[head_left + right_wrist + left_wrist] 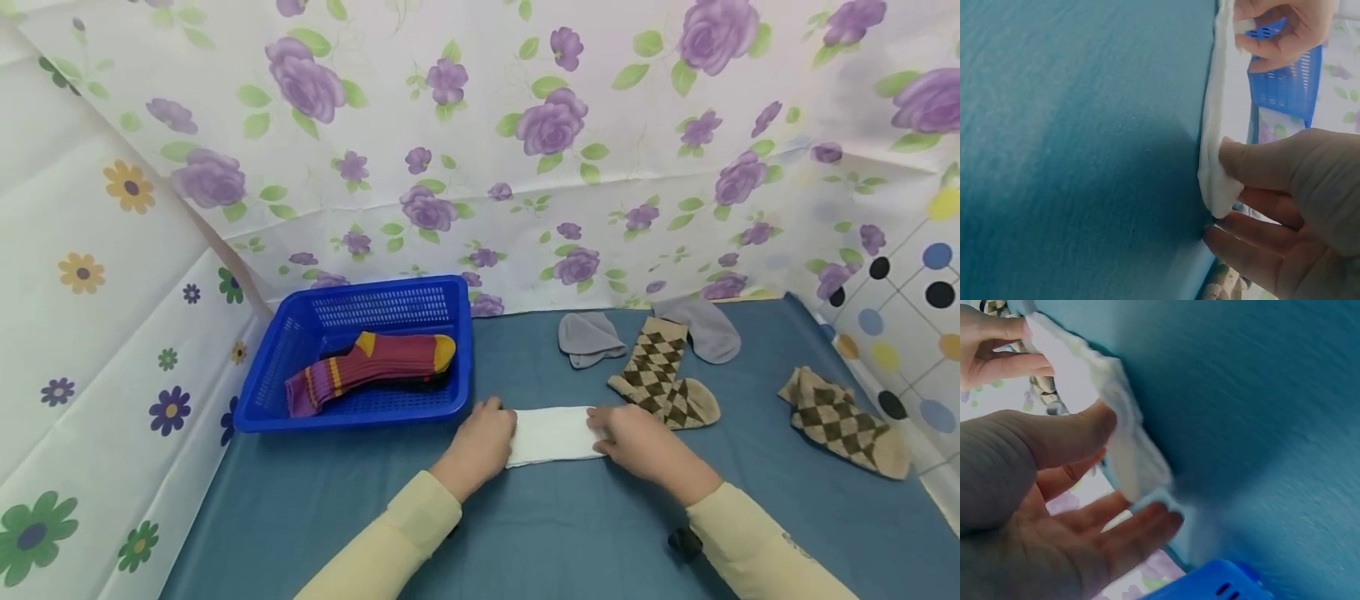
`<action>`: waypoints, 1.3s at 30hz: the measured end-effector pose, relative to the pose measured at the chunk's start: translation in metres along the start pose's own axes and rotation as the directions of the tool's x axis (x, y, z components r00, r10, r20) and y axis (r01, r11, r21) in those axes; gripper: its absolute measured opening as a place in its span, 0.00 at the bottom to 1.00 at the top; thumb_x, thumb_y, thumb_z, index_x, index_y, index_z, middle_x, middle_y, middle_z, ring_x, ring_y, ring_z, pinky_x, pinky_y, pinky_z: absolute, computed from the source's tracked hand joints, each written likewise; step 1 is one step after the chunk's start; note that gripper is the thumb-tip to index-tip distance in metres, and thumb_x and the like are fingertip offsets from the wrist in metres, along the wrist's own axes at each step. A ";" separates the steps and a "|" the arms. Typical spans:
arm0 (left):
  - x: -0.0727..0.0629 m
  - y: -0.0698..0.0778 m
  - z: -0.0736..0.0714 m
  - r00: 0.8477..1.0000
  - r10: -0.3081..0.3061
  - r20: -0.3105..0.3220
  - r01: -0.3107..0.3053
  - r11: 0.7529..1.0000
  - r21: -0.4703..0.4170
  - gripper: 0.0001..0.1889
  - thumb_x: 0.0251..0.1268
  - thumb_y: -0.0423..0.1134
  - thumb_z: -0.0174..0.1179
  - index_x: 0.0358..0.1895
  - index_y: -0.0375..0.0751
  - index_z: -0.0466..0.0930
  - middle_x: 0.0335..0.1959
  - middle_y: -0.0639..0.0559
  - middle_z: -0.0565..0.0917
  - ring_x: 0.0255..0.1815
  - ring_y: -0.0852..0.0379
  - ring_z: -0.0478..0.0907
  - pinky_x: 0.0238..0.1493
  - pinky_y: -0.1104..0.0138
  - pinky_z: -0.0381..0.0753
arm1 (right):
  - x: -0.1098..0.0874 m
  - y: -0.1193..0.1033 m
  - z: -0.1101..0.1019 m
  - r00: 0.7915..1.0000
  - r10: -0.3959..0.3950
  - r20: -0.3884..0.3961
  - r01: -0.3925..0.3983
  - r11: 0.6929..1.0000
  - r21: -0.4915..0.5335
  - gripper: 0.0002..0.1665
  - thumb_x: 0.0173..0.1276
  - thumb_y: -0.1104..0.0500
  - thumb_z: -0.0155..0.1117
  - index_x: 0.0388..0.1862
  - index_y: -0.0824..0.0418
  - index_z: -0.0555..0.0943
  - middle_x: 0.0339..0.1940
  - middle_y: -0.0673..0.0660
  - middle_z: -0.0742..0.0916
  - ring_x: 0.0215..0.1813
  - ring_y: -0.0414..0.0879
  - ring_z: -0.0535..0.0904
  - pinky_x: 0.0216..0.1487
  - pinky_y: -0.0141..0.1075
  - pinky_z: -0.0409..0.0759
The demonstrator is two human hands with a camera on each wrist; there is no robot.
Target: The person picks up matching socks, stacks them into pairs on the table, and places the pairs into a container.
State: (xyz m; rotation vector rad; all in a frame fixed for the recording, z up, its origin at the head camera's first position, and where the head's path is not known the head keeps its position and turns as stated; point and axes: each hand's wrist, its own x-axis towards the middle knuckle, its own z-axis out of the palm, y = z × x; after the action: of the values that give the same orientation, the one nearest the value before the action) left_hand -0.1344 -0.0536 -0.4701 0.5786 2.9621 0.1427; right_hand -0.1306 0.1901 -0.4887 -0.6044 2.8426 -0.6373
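A folded white sock (555, 435) lies flat as a rectangle on the blue-green table, its long sides running left to right. My left hand (477, 446) pinches its left end. At the right end, my right hand (645, 442) pinches the edge. The left wrist view shows the left thumb on top of the layered white sock (1124, 440), with fingers spread past its far side. In the right wrist view, the right thumb presses the sock's near corner (1225, 178) while the fingers reach beneath it.
Left of the hands stands a blue basket (352, 419) with maroon-and-yellow socks (390, 356) over something dark. Behind my right hand lie a brown argyle sock (660, 367) and two grey socks (588, 335). Another argyle sock (843, 421) is crumpled at far right. Flowered sheets (480, 208) wall the table.
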 end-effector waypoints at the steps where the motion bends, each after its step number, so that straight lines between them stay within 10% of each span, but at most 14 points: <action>1: 0.001 -0.001 0.000 1.000 0.003 0.017 -0.003 1.000 -0.014 0.02 0.55 0.36 0.65 0.31 0.46 0.81 0.37 0.50 0.78 0.37 0.54 0.72 0.38 0.62 0.78 | 0.000 0.000 0.001 1.000 0.000 0.005 0.000 1.000 -0.013 0.23 0.57 0.61 0.69 0.53 0.63 0.80 0.60 0.59 0.80 0.62 0.55 0.74 0.56 0.47 0.76; 9: 0.003 -0.003 -0.001 0.998 0.006 0.057 -0.003 0.999 -0.046 0.05 0.51 0.34 0.66 0.27 0.48 0.79 0.28 0.52 0.78 0.32 0.55 0.72 0.35 0.64 0.75 | 0.003 0.005 0.001 0.999 -0.006 -0.033 0.005 1.000 -0.010 0.17 0.52 0.60 0.74 0.42 0.57 0.82 0.60 0.67 0.77 0.62 0.62 0.73 0.53 0.51 0.76; 15: 0.002 -0.007 -0.004 0.991 -0.109 0.084 0.125 0.968 -0.218 0.17 0.51 0.39 0.68 0.43 0.40 0.75 0.37 0.47 0.78 0.37 0.54 0.75 0.38 0.63 0.78 | 0.005 0.005 0.000 0.996 0.084 -0.015 -0.082 0.989 0.120 0.11 0.60 0.53 0.67 0.41 0.54 0.81 0.44 0.53 0.83 0.44 0.45 0.79 0.41 0.40 0.77; 21: 0.004 -0.008 -0.003 0.978 -0.186 0.094 0.204 0.942 -0.266 0.24 0.53 0.37 0.66 0.53 0.37 0.68 0.46 0.43 0.78 0.42 0.52 0.78 0.42 0.60 0.80 | 0.009 0.001 -0.003 0.989 0.142 -0.045 -0.138 0.988 0.075 0.24 0.61 0.57 0.66 0.54 0.64 0.74 0.50 0.63 0.81 0.49 0.53 0.79 0.44 0.45 0.78; 27: 0.007 -0.011 -0.004 0.977 -0.182 0.112 0.207 0.935 -0.288 0.25 0.49 0.37 0.69 0.51 0.40 0.68 0.45 0.44 0.78 0.42 0.53 0.77 0.44 0.60 0.79 | 0.009 0.002 -0.005 0.982 0.191 -0.004 -0.191 0.981 0.028 0.30 0.61 0.54 0.65 0.58 0.69 0.72 0.56 0.70 0.76 0.57 0.61 0.74 0.51 0.52 0.75; 39: 0.008 -0.014 -0.003 0.985 -0.144 0.097 0.168 0.931 -0.325 0.24 0.47 0.30 0.66 0.50 0.43 0.70 0.39 0.51 0.77 0.38 0.57 0.73 0.42 0.63 0.77 | 0.008 0.005 -0.001 0.988 0.151 0.020 -0.152 0.985 0.079 0.16 0.62 0.56 0.64 0.45 0.61 0.73 0.40 0.57 0.76 0.36 0.45 0.72 0.35 0.38 0.72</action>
State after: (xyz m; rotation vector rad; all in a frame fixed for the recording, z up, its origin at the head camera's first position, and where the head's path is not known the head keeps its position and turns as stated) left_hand -0.1470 -0.0638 -0.4699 0.2946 2.8071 0.5792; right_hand -0.1400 0.1911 -0.4903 -0.3737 2.8002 -0.7131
